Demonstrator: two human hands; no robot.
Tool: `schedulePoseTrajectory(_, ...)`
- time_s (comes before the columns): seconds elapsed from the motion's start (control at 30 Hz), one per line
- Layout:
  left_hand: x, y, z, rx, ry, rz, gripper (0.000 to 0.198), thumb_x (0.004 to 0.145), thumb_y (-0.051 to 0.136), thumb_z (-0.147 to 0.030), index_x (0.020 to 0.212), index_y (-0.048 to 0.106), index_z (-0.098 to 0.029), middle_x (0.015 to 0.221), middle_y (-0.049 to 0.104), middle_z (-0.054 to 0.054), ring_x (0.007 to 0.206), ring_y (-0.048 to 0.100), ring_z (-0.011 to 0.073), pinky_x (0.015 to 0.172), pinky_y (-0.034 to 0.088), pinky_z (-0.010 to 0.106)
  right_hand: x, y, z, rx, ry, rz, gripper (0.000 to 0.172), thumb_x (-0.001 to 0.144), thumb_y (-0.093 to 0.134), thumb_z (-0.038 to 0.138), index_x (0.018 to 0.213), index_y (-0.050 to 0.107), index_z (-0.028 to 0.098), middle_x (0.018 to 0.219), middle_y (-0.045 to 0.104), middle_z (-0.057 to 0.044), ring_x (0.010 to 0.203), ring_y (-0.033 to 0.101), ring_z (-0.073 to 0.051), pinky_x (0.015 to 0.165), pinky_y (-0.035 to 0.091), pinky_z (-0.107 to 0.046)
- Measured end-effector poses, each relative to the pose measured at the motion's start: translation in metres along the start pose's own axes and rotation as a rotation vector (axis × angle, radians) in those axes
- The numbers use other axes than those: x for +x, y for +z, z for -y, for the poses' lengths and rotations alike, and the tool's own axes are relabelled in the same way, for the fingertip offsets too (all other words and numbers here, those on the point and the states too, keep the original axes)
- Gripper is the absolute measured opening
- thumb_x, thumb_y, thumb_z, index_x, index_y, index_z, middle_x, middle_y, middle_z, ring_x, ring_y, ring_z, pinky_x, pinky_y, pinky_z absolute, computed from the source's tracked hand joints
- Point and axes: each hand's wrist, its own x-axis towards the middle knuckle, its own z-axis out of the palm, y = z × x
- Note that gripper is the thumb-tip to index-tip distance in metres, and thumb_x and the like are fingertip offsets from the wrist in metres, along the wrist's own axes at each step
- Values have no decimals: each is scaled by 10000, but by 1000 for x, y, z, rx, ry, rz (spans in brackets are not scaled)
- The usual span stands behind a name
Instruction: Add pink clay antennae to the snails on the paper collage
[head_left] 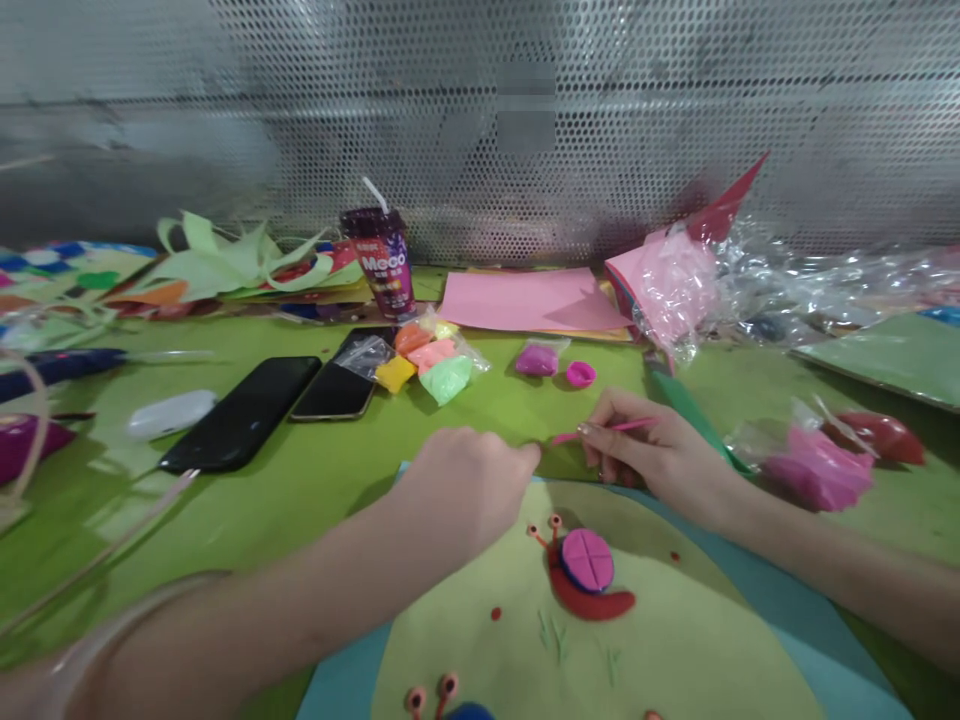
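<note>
My right hand pinches a thin pink stick tool just beyond the far edge of a pale green paper sheet. My left hand is curled closed near the tool's tip, its index finger pointing toward it; whether it holds anything I cannot see. On the sheet lies a clay snail with a red body and a pink shell scored with a cross. The sheet rests on blue paper.
Two dark phones and several bagged clay lumps lie on the green table. A purple drink cup stands behind. Pink paper, crumpled plastic wrap, a pink clay bag and paper cutouts lie about.
</note>
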Motion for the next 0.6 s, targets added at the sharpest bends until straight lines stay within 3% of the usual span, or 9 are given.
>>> schedulePoseTrajectory(0.2,2,-6,-1,5,9,42,398,806,393,-112,1081,638,-264,573,642,45,474,582,215,373,250,268,-1,0,2,-6,-13,13,251,824,555,396,723,462,186,642,561,10,505,477,-84,439,338,-204)
schedulePoseTrajectory(0.6,2,-5,0,7,12,82,428,821,377,-128,1172,581,-263,594,653,48,492,600,221,382,308,260,3,-1,2,7,-14,76,219,834,536,336,699,463,180,583,495,38,511,422,-79,467,318,-212)
